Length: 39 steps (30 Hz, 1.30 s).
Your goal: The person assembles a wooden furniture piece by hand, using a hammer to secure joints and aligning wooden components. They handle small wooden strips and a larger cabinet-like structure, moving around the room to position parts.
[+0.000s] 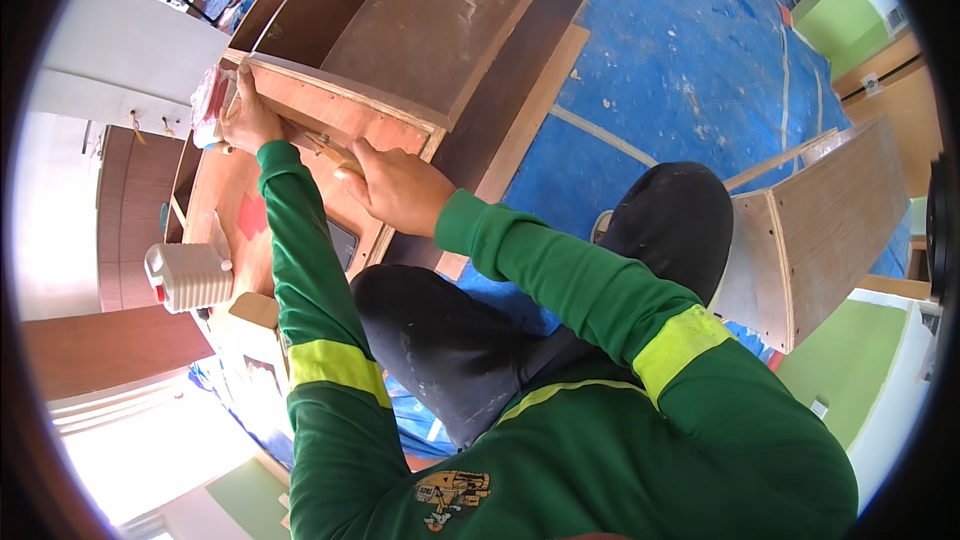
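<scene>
My left hand (252, 122) is closed on a red-and-white plastic container or bag (209, 108) beside the cabinet's left corner. Its thumb points up along the edge, and the other fingers are partly hidden. My right hand (402, 186) grips a tool with a wooden handle (338, 153). The tool's narrow front end points left toward my left hand, close to the cabinet's front panel; its exact kind is too small to make out. In front of me stands an open wooden cabinet box (430, 25) with brown inner faces and bare plywood edges.
A whitish plastic jug with a red cap (190, 277) stands on the left, near a small wood block (254, 309). A dark phone-like object (343, 243) lies beside my left forearm. Blue sheeting (670, 50) covers the floor. A plywood box (815, 230) is at the right.
</scene>
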### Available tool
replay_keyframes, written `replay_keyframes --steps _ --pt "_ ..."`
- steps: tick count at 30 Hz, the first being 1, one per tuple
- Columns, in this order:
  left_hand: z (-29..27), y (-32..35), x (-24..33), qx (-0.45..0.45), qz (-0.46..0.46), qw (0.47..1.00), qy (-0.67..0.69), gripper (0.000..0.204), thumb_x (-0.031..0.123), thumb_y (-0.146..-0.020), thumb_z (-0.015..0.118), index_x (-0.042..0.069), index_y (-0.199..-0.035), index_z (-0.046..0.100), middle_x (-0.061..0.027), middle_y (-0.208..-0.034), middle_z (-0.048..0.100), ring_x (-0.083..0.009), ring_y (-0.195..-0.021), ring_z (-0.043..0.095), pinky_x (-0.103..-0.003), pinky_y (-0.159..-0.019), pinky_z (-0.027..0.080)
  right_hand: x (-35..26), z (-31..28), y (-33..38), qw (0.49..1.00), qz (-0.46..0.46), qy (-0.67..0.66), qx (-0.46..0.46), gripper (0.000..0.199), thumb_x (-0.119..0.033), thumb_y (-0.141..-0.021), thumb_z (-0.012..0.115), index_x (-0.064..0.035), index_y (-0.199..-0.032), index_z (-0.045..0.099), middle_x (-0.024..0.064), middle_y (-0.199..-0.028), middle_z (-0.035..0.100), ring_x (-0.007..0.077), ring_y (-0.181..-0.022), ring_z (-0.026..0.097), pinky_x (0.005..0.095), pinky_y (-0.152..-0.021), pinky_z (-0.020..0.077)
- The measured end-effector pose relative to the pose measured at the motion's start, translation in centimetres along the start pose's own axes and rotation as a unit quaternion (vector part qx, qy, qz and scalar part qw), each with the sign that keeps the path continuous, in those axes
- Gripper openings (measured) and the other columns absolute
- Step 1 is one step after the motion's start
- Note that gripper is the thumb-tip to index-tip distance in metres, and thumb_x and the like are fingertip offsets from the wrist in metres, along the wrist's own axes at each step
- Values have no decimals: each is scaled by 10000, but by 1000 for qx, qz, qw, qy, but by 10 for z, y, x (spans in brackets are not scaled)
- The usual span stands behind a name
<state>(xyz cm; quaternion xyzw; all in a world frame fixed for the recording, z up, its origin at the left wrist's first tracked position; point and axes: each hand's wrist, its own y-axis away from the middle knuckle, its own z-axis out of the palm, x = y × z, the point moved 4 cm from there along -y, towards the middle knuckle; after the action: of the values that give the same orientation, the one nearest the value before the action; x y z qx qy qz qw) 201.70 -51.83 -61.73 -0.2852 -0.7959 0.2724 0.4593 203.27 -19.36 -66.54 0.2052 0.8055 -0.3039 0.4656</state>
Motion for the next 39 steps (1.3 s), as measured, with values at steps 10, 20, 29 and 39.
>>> replay_keyframes --steps 10,20,29,39 --pt "4 9 7 29 -52 998 31 805 781 -876 727 -15 -946 823 -195 -842 767 -359 -855 735 -509 -870 537 -55 -129 225 986 154 11 -69 532 -231 -1066 689 -65 -1541 513 283 -1167 746 494 -1030 738 534 -818 607" --pt "-20 15 18 32 -110 985 129 833 681 -775 920 -55 -1152 814 -217 -1117 829 -358 -1093 781 -468 -1016 573 -1 12 -12 1000 -12 -9 20 353 -285 -1109 620 -19 -1328 545 297 -884 717 528 -837 706 618 -708 538" --pt "-4 26 42 24 -34 971 235 680 558 -915 862 -52 -1208 807 -221 -1081 833 -268 -1055 795 -366 -984 574 -50 -125 220 984 167 -1 -56 499 -229 -1083 670 -66 -1532 524 332 -1180 717 546 -1066 696 571 -847 575" --pt "-8 13 15 123 -72 988 65 903 767 -744 883 -52 -1121 826 -217 -1113 828 -355 -1102 777 -460 -1035 573 8 18 -16 999 -5 1 36 337 -297 -1123 601 -17 -1309 578 298 -874 710 539 -835 701 611 -694 508"
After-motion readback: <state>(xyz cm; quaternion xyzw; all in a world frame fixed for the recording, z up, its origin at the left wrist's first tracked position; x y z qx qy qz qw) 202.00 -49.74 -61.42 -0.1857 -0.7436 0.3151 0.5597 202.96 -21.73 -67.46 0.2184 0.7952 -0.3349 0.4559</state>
